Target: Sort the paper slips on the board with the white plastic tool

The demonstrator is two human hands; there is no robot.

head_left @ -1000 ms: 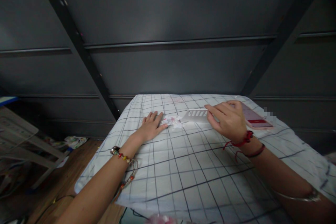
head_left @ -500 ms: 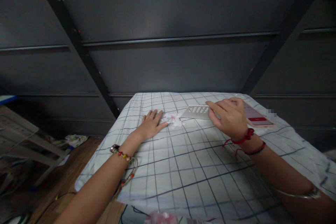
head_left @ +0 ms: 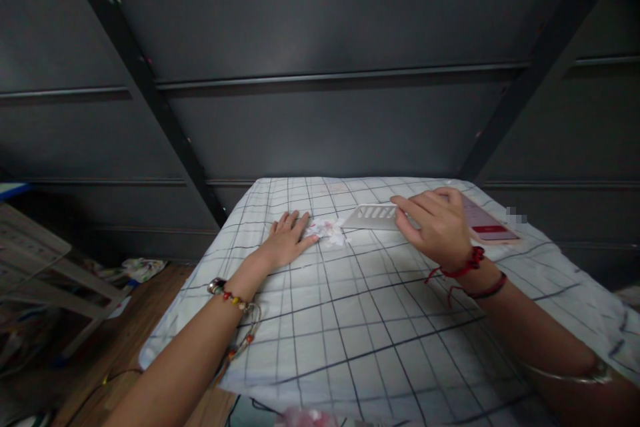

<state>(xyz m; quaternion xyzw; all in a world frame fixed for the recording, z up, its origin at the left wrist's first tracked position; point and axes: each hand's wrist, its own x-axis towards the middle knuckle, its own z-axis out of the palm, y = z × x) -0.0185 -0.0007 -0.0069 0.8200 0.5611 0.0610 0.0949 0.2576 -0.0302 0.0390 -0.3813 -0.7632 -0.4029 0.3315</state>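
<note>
My left hand [head_left: 286, 240] lies flat on the checked cloth [head_left: 300, 320], fingers spread. Its thumb and fingertips are next to a small heap of white paper scraps [head_left: 327, 231] with pinkish marks. From the right, my right hand [head_left: 435, 223] pinches a flat, pale piece with slanted slots [head_left: 373, 215], possibly a small scraper; its exact kind is unclear. The piece is tilted, and its narrow left tip reaches the right side of the scraps. My fingers cover its right end.
A phone [head_left: 487, 220] with a pinkish edge lies behind my right wrist. Dark metal panels [head_left: 320, 120] rise beyond the table. A pale wooden stool [head_left: 65, 280] stands at left, and a pink item [head_left: 307, 417] shows below the near edge.
The slotted piece has tilted slightly and its tip has shifted a little left, against the scraps. The scraps look somewhat more spread. My left hand has stayed in place.
</note>
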